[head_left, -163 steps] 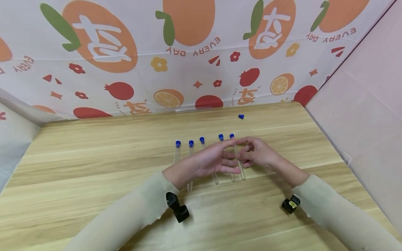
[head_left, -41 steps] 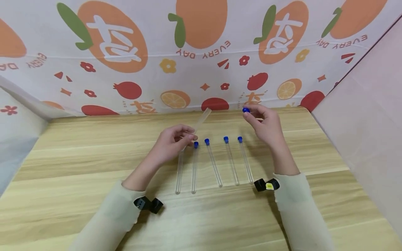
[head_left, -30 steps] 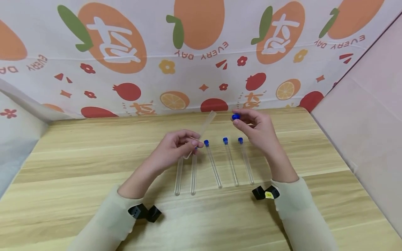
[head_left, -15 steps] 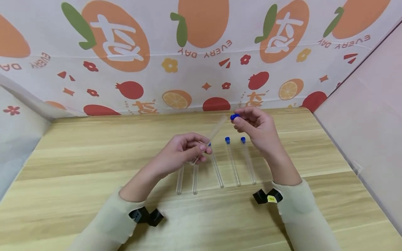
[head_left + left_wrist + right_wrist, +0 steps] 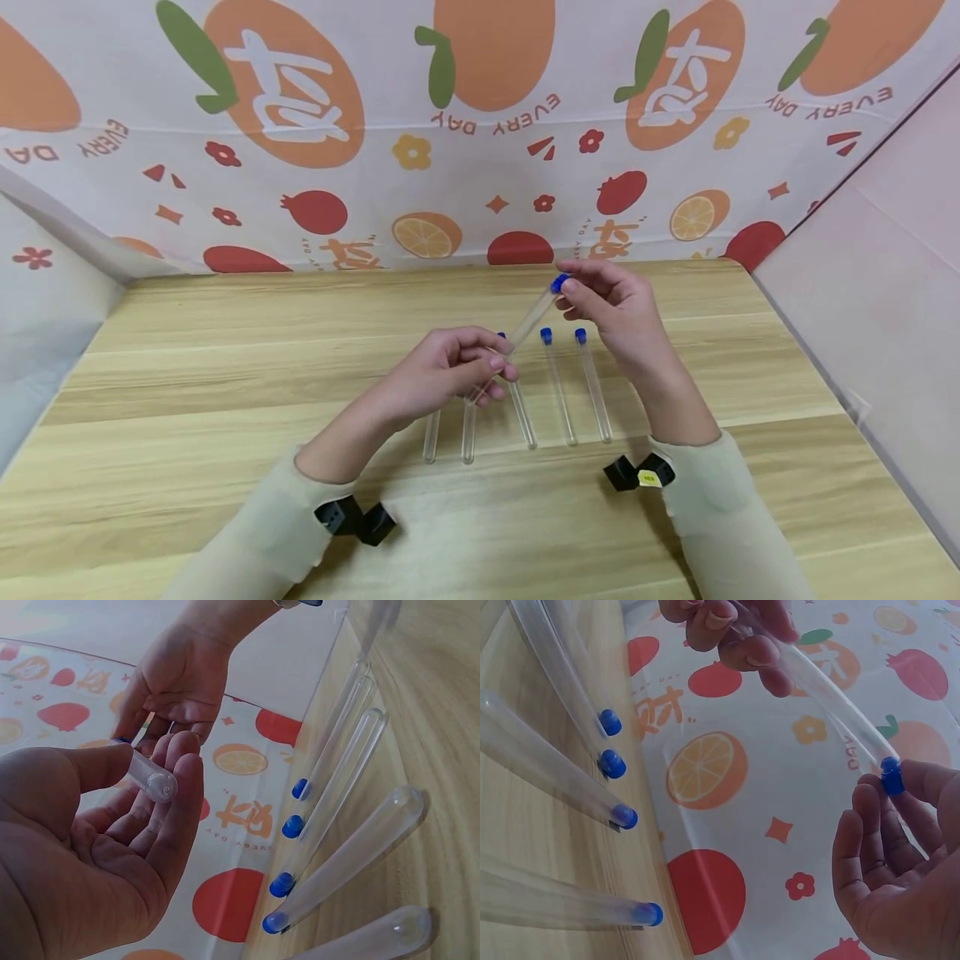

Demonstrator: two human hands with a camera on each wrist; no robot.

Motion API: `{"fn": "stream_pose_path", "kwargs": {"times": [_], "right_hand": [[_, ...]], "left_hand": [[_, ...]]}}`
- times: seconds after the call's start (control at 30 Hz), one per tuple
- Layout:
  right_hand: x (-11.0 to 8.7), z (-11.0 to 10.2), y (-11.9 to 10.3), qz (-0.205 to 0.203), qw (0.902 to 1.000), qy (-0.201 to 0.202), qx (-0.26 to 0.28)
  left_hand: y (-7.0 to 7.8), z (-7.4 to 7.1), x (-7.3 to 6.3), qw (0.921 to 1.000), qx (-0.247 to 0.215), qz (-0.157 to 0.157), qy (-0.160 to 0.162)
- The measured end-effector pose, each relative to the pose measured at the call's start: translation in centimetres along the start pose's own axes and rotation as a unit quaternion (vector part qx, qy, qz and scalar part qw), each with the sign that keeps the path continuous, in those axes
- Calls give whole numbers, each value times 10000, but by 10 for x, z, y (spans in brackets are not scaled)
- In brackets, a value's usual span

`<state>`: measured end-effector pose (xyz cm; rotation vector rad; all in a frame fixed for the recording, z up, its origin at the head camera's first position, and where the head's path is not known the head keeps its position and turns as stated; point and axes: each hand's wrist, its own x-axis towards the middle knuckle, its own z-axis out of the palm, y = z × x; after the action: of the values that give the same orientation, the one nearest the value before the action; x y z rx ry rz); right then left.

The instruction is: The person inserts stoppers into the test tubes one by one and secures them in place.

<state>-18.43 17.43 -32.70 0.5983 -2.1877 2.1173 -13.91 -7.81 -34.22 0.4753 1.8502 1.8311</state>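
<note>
In the head view my left hand (image 5: 457, 367) pinches a clear test tube (image 5: 531, 321), tilted up and to the right above the table. My right hand (image 5: 618, 308) pinches a blue cap (image 5: 559, 283) at the tube's upper end. Seen from the right wrist, the cap (image 5: 891, 776) meets the tube's mouth; how deep it sits I cannot tell. The left wrist view shows the tube's rounded bottom (image 5: 160, 786) poking out between my left thumb and fingers. Beneath the hands several capped tubes lie in a row, the rightmost tube (image 5: 595, 392) nearest my right hand.
The wooden table (image 5: 225, 367) carries the row of tubes, and my left hand covers the upper ends of the leftmost ones. A fruit-printed cloth (image 5: 465, 183) hangs along the table's back edge. A pale wall panel (image 5: 862, 292) stands to the right.
The loose cap and the tube from the back edge are now in my hands. Over the last second my left hand moved right with the tube, until its open end reached the cap.
</note>
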Motion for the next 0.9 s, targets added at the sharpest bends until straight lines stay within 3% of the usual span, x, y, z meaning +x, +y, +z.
{"fn": "stream_pose_path", "kwargs": {"times": [0.23,0.43,0.9], "right_hand": [[3,2,3,183,9995,100,247],[5,2,6,257,9991,126,328],[9,8,10,615,9953,255,698]], "left_hand": [[0,2,3,9993,-257,-176,-219],[2,3,5,9989,-296,-302,-223],[-1,1,6,9991,-272,-202,-246]]}}
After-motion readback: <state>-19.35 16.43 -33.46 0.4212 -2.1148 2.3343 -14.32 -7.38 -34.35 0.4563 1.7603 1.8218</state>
